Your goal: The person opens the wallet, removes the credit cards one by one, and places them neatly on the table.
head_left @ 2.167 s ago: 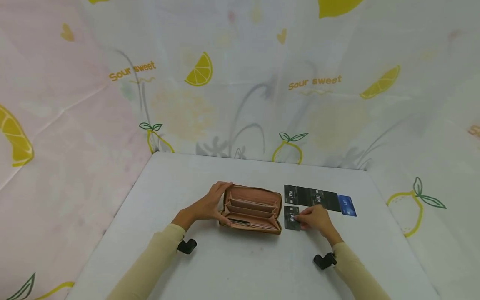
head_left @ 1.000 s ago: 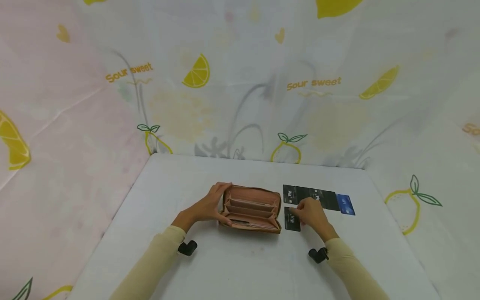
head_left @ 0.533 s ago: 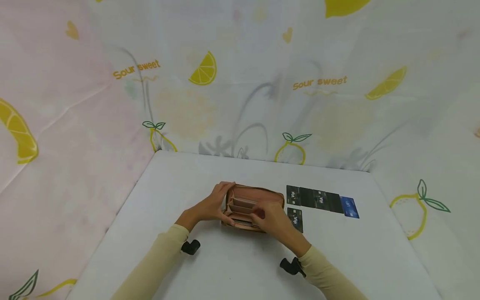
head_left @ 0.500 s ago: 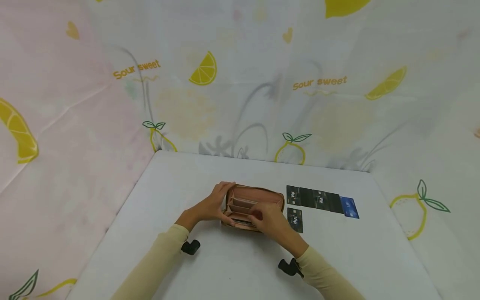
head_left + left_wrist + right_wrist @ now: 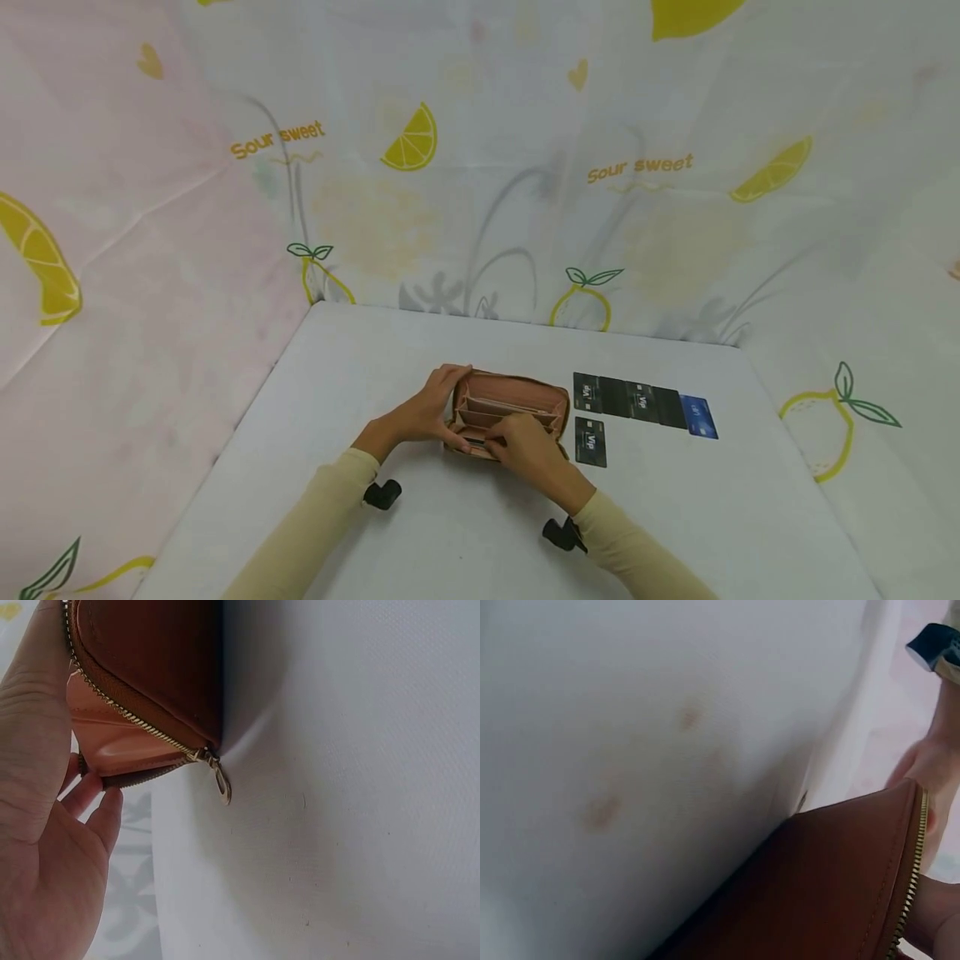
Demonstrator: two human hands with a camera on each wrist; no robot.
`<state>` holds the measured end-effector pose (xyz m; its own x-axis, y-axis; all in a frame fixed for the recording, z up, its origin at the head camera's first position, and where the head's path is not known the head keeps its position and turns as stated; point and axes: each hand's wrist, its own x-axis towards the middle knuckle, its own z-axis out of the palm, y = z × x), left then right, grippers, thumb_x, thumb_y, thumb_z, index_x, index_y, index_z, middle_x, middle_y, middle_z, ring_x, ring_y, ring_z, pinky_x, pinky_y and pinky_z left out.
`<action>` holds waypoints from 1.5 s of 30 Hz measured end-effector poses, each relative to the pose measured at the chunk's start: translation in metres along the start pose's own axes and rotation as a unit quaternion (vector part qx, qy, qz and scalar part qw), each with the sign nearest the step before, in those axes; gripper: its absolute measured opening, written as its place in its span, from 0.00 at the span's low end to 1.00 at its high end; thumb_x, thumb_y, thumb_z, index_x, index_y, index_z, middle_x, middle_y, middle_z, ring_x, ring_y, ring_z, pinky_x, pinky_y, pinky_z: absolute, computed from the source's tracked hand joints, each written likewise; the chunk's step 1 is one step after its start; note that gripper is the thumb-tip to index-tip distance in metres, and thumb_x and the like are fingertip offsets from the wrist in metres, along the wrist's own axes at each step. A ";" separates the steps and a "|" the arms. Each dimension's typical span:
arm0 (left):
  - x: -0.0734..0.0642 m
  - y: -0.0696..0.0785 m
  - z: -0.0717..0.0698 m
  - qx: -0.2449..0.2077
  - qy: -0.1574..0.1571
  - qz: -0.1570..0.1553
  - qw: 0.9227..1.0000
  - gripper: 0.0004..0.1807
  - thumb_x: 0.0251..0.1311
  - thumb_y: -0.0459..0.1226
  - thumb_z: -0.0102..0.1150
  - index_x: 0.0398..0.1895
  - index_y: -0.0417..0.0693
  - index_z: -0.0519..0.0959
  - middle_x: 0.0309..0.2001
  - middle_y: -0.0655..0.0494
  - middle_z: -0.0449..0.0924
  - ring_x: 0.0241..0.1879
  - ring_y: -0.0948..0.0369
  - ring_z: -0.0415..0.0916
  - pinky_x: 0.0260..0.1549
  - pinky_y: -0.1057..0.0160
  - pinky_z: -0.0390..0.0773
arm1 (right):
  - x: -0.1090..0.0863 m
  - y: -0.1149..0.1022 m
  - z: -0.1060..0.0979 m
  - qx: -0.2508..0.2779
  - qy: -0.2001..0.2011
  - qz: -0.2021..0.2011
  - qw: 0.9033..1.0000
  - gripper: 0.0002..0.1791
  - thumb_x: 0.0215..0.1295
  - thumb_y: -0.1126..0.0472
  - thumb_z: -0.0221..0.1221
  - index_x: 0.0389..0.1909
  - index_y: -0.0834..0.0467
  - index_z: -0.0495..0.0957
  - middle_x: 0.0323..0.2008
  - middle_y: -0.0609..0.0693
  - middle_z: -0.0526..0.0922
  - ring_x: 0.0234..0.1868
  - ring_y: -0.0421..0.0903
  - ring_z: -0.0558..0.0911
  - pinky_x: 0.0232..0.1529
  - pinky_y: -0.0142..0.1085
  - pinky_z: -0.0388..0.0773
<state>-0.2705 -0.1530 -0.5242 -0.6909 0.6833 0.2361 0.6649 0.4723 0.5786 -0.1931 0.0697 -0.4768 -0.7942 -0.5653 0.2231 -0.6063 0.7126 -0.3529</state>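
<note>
A brown zip wallet [image 5: 512, 388] stands spread on the white table, showing its pleated compartments. Its left end is gripped by my left hand [image 5: 420, 414], thumb at the near edge and fingers at the far edge. In the left wrist view a gold zip pull [image 5: 223, 784] hangs beside that hand. My right hand [image 5: 528, 450] reaches over the near side of the wallet, fingers bent into the front compartment. Its fingertips are right at a dark card [image 5: 475, 442] in a slot; whether they pinch it I cannot tell. The right wrist view shows the wallet's outer side [image 5: 817, 877].
Right of the wallet, several black cards [image 5: 615, 396] lie in a slanting row ending in a blue card [image 5: 699, 417]. One black Vip card [image 5: 590, 442] lies below the row's left end. A lemon-printed cloth [image 5: 480, 167] hangs behind the table [image 5: 450, 533].
My right hand has left the lower Vip card on the table and moved left into the wallet, sliding farther left along the front slots. My left hand keeps its hold.
</note>
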 end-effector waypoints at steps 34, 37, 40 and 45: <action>-0.002 0.008 -0.002 0.002 0.009 -0.006 1.000 0.70 0.35 0.62 0.76 0.76 0.40 0.48 0.66 0.46 0.53 0.63 0.51 0.53 0.59 0.48 0.66 | 0.022 -0.013 -0.004 -0.256 -0.066 -0.096 0.960 0.12 0.60 0.52 0.68 0.19 0.52 0.84 0.16 0.43 0.77 0.20 0.40 0.77 0.23 0.33 0.76; 0.000 0.007 -0.003 -0.007 0.014 -0.016 1.000 0.69 0.34 0.61 0.77 0.76 0.42 0.48 0.66 0.46 0.54 0.61 0.51 0.53 0.59 0.48 0.65 | 0.026 -0.009 -0.008 -0.257 -0.057 -0.103 0.959 0.14 0.58 0.48 0.68 0.18 0.50 0.83 0.15 0.43 0.76 0.19 0.39 0.76 0.23 0.33 0.75; 0.000 0.006 -0.003 -0.011 0.015 -0.030 0.999 0.70 0.33 0.62 0.77 0.76 0.42 0.49 0.66 0.46 0.54 0.61 0.51 0.53 0.58 0.48 0.66 | 0.028 -0.008 -0.013 -0.245 -0.057 -0.111 0.961 0.16 0.58 0.48 0.68 0.16 0.50 0.81 0.14 0.43 0.74 0.16 0.38 0.72 0.20 0.31 0.71; -0.001 0.007 -0.002 -0.007 0.004 -0.043 0.999 0.71 0.31 0.65 0.76 0.75 0.40 0.50 0.66 0.46 0.54 0.61 0.51 0.54 0.58 0.48 0.67 | 0.027 -0.007 -0.017 -0.221 -0.074 -0.143 0.962 0.16 0.60 0.49 0.67 0.16 0.50 0.81 0.12 0.43 0.70 0.16 0.37 0.70 0.20 0.29 0.69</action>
<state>-0.2660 -0.1514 -0.5190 -0.7482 0.6351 0.1917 0.5988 0.5221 0.6074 -0.2113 0.0565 -0.4527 -0.5985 -0.7935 0.1104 -0.7824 0.6085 0.1322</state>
